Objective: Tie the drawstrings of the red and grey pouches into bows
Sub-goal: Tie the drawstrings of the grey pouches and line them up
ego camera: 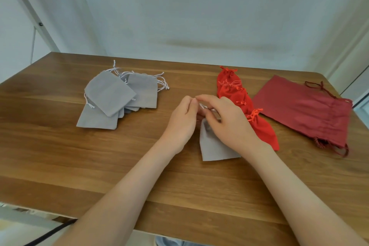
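A small grey pouch (212, 147) lies on the wooden table (99, 166) in front of me, its gathered top under my hands. My left hand (182, 121) and my right hand (227, 118) meet above that top, and both pinch its white drawstring (202, 106). Most of the string is hidden by my fingers. To the right, several bright red pouches (237, 96) lie in a row with their orange strings tied in bows. A heap of several flat grey pouches (117, 98) with loose white strings lies at the back left.
Dark red, larger drawstring bags (305, 110) lie stacked at the table's right end, near its edge. A pale wall runs behind the table. A white frame post (32, 12) slants at the back left. A black cable (50, 231) hangs below the front edge.
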`<state>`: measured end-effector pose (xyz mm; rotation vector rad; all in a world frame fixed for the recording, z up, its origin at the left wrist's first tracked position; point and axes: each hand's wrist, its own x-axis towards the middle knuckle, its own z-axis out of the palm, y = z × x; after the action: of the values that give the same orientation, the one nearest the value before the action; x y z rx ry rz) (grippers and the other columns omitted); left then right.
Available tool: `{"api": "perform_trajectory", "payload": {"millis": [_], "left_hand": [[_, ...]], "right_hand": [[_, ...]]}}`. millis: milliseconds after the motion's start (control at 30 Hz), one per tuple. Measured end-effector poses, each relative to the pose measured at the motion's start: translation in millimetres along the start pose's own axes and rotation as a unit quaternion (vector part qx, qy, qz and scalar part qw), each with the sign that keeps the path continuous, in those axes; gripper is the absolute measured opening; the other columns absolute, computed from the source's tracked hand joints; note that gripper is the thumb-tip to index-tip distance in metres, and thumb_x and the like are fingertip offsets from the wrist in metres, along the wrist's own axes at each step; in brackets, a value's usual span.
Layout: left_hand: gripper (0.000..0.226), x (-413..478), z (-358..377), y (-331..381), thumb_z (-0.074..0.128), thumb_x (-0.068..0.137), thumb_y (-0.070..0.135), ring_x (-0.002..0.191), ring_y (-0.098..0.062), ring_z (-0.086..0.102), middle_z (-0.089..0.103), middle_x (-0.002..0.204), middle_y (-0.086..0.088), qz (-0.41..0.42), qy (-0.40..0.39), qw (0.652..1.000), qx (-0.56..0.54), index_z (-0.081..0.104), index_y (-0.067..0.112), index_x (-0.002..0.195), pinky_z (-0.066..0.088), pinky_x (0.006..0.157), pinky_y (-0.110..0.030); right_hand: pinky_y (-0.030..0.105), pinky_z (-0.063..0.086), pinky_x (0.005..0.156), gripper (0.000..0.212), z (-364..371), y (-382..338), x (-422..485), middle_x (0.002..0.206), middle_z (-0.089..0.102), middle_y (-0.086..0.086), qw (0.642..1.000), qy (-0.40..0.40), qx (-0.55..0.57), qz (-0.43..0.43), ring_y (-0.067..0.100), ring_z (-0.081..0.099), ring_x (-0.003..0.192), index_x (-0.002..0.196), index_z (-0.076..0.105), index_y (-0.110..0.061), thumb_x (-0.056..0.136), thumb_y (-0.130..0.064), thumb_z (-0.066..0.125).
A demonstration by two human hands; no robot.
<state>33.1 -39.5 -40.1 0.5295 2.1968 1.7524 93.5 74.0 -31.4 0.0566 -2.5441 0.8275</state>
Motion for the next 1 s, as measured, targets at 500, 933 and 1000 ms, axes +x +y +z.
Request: {"api": "perform_trajectory", "payload": {"millis": [500, 933, 1000], "left_hand": [[0.03, -3, 0, 2, 0.041, 0.101, 0.034, 0.073, -0.011, 0.057, 0.065, 0.075, 0.006, -0.034, -0.052, 0.995, -0.083, 0.067, 0.023, 0.09, 0.043, 0.065, -0.028], [0.027, -3, -4, 10, 0.045, 0.099, 0.016, 0.057, -0.009, 0.05, 0.056, 0.062, 0.005, -0.071, -0.096, 0.987, -0.106, 0.053, 0.019, 0.073, 0.038, 0.051, -0.019], [0.017, -2, -7, 10, 0.049, 0.098, 0.021, 0.061, -0.009, 0.055, 0.061, 0.069, 0.004, -0.065, -0.085, 0.99, -0.095, 0.056, 0.018, 0.083, 0.042, 0.055, -0.021]], "right_hand": [[0.007, 0.028, 0.077, 0.016, 4, 6, 2, 0.081, 0.054, -0.008, 0.997, 0.068, 0.016, 0.009, 0.004, 0.035, 0.078, 0.096, 0.068, -0.017, 0.081, -0.011, 0.068], [0.009, 0.032, 0.075, 0.014, 2, 2, 0, 0.079, 0.055, -0.012, 0.99, 0.136, 0.025, 0.02, 0.005, 0.041, 0.079, 0.083, 0.065, -0.01, 0.082, 0.003, 0.06], [0.009, 0.034, 0.076, 0.02, 1, 2, 0, 0.083, 0.052, -0.02, 0.992, 0.121, 0.04, 0.024, 0.005, 0.044, 0.083, 0.095, 0.065, -0.011, 0.084, 0.004, 0.057]]}}
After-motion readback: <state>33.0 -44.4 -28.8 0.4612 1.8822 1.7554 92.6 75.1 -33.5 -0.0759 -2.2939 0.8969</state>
